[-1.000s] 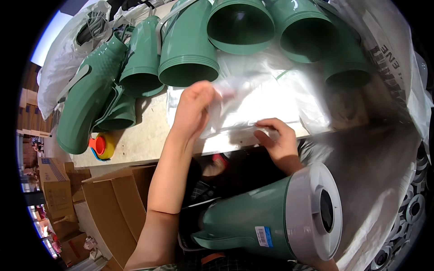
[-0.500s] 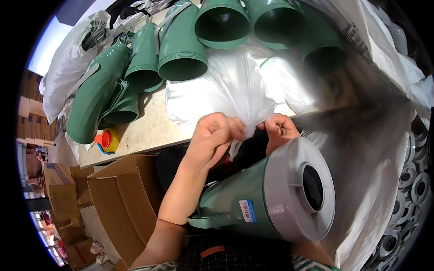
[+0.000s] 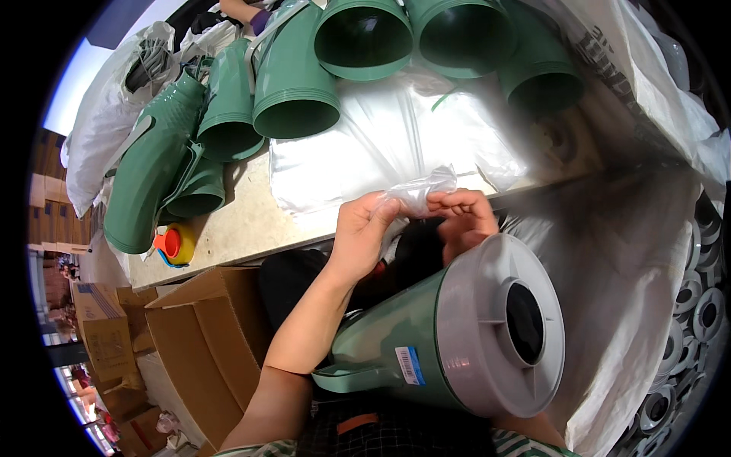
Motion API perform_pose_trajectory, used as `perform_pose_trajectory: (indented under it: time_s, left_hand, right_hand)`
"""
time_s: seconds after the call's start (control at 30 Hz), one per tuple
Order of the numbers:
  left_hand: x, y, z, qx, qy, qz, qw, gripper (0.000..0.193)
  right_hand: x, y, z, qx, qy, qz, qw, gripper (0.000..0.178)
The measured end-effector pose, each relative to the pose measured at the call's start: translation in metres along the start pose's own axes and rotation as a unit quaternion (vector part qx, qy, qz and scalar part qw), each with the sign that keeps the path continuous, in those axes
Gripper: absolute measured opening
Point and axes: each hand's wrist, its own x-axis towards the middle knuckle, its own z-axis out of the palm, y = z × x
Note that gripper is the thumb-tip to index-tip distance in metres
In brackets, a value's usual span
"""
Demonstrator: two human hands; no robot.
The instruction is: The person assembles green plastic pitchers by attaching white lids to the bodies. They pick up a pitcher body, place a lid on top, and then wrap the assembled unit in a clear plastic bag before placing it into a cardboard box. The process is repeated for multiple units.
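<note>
A thin clear plastic bag (image 3: 420,189), bunched up small, is pinched between my two hands over the table's near edge. My left hand (image 3: 364,234) grips its left side with thumb and fingers closed. On the bag's right side are the closed fingers of my right hand (image 3: 466,217). Across my lap, under my forearms, a green jug-shaped plastic body (image 3: 381,335) lies on its side, its handle toward the left. Its round grey base (image 3: 491,335) faces right, with a dark opening in the middle, and a small blue-and-white label is on its side.
A stack of flat clear bags (image 3: 343,164) lies on the table (image 3: 228,221). Several green jug bodies (image 3: 297,91) line its far side, beside a red-and-yellow tape roll (image 3: 177,242). An open cardboard box (image 3: 205,327) stands at left; grey rings (image 3: 708,316) are heaped at right.
The bag, stretched up over the table before, is now drawn down and bunched between my hands. Another person's forearm has come into view at the far edge.
</note>
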Motion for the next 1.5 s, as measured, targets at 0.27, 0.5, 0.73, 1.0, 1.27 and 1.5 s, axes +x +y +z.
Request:
perform_pose_trajectory:
  time_s: [0.27,0.5,0.73,1.0,1.27,1.5]
  left_hand:
    - [-0.002,-0.024,-0.010,-0.196,-0.036,-0.074,0.977,0.022]
    - [0.002,-0.020,-0.017,-0.323,-0.074,-0.089,0.939,0.018]
    - [-0.003,-0.012,-0.010,-0.375,-0.079,-0.033,0.923,0.013]
    - [-0.012,0.014,0.002,-0.065,-0.044,0.027,0.997,0.020]
    - [-0.060,0.069,-0.029,0.030,-0.177,0.086,0.980,0.019]
    - [-0.054,0.083,-0.003,0.159,-0.108,0.358,0.914,0.014]
  right_hand:
    - [0.000,0.009,0.003,-0.211,-0.063,-0.109,0.969,0.010]
    - [-0.003,-0.003,0.016,-0.154,0.038,0.036,0.987,0.013]
    - [-0.003,0.016,-0.003,-0.140,0.084,0.030,0.986,0.017]
    - [0.003,-0.004,-0.006,-0.032,-0.080,0.158,0.984,0.028]
    - [-0.002,-0.027,-0.026,-0.091,-0.055,0.097,0.990,0.037]
    - [-0.075,-0.023,-0.083,0.019,0.102,0.179,0.978,0.046]
